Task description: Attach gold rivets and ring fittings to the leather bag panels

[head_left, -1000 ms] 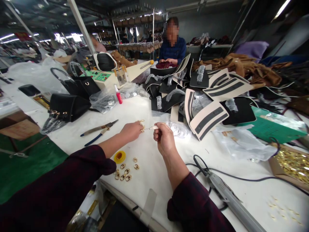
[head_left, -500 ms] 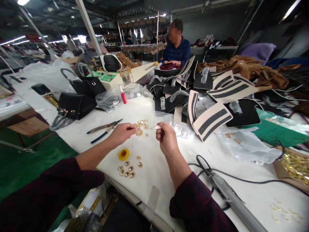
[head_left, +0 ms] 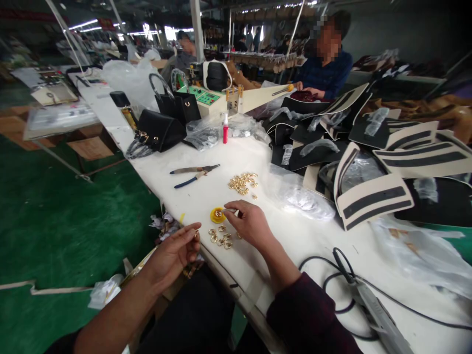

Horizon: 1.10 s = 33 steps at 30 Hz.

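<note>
My left hand (head_left: 173, 253) is by the table's front edge, thumb and fingers pinched on a small gold ring link (head_left: 196, 234). My right hand (head_left: 250, 222) grips a thin tool like a small screwdriver (head_left: 230, 210), mostly hidden by the fingers. Its tip is at a round yellow dish (head_left: 213, 216) with tiny metal pieces inside. Several larger gold links (head_left: 220, 242) lie just in front of the dish. Farther back is a pile of small gold links (head_left: 241, 184), apart from both hands.
Pliers (head_left: 195, 176) lie left of the pile, with a red bottle (head_left: 225, 130) behind. Black handbags (head_left: 162, 129) stand at the back left. Black and cream panels (head_left: 376, 199) cover the right. A corded grey tool (head_left: 379, 309) lies front right. A person (head_left: 324, 69) sits across the table.
Both hands have left the pile of small links and come nearer me. The left now pinches a gold link by the edge; the right has brought its tool to the yellow dish. The view has turned left.
</note>
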Each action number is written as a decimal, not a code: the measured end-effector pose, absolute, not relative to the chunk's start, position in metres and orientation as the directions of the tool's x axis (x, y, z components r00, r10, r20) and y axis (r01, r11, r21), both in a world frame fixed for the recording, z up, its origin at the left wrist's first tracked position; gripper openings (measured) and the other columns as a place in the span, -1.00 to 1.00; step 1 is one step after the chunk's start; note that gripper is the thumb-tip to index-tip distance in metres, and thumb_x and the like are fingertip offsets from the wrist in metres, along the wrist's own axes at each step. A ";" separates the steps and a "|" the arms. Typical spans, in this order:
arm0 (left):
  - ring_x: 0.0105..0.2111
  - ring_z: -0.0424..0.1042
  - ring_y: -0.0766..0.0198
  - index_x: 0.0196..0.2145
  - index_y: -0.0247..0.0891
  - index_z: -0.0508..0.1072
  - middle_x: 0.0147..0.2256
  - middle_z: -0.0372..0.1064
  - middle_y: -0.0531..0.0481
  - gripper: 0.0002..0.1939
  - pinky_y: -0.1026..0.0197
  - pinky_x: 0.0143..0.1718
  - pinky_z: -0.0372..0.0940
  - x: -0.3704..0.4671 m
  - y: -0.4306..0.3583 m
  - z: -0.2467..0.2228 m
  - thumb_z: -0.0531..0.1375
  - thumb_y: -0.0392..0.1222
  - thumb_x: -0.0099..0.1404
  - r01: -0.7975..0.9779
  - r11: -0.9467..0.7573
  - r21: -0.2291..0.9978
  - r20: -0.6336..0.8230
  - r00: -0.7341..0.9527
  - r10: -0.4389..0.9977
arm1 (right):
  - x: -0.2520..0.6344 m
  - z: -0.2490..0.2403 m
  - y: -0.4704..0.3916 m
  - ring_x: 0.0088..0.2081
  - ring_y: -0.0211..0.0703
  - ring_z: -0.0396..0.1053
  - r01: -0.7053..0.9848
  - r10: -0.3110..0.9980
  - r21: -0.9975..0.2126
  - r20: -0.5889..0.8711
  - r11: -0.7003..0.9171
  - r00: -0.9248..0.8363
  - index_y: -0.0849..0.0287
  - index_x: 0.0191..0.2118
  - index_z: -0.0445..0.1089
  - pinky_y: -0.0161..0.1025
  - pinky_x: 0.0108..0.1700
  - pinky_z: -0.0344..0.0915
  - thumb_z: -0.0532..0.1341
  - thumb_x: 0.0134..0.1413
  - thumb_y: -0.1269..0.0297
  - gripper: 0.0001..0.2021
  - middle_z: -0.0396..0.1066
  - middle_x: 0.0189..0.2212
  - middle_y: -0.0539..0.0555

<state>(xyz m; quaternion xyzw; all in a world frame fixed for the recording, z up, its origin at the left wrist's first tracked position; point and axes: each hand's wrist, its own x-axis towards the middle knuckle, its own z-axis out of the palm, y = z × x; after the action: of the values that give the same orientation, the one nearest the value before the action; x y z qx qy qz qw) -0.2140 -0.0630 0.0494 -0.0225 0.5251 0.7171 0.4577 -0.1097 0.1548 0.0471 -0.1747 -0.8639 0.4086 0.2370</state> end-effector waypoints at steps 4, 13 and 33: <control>-0.47 0.47 0.39 -0.20 -0.33 0.60 -0.35 0.48 0.03 -0.65 0.40 -0.61 0.32 -0.198 -0.068 0.046 0.56 -0.19 0.10 -0.723 -0.024 0.690 -0.546 -0.543 0.638 | -0.111 0.043 0.154 -0.25 -0.08 0.51 0.122 0.455 -0.759 0.245 0.639 -0.856 -0.03 -0.13 0.63 -0.16 -0.16 0.36 0.30 0.30 0.21 -0.86 0.62 -0.21 0.05; -0.44 0.49 0.40 -0.23 -0.34 0.64 -0.29 0.55 -0.04 -0.66 0.43 -0.60 0.34 -0.195 -0.060 0.037 0.57 -0.18 0.08 -0.734 -0.062 0.676 -0.540 -0.551 0.637 | -0.111 0.039 0.158 -0.22 -0.05 0.54 0.144 0.478 -0.756 0.244 0.639 -0.844 -0.02 -0.18 0.61 -0.15 -0.13 0.37 0.30 0.27 0.25 -0.89 0.63 -0.23 0.03; -0.46 0.50 0.36 -0.29 -0.31 0.58 -0.37 0.52 0.02 -0.67 0.35 -0.53 0.44 -0.189 -0.058 0.052 0.59 -0.25 0.04 -0.732 -0.042 0.680 -0.519 -0.521 0.677 | -0.108 0.045 0.158 -0.36 -0.14 0.45 0.174 0.526 -0.804 0.192 0.568 -0.829 0.04 -0.26 0.61 -0.23 -0.26 0.29 0.27 0.19 0.25 -0.87 0.60 -0.35 0.00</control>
<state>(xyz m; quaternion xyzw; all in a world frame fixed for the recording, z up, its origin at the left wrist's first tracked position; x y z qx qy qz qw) -0.1886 -0.0576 0.0518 -0.0279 0.4902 0.7214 0.4884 -0.1085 0.1578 0.0446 -0.2035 -0.8601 0.4179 0.2102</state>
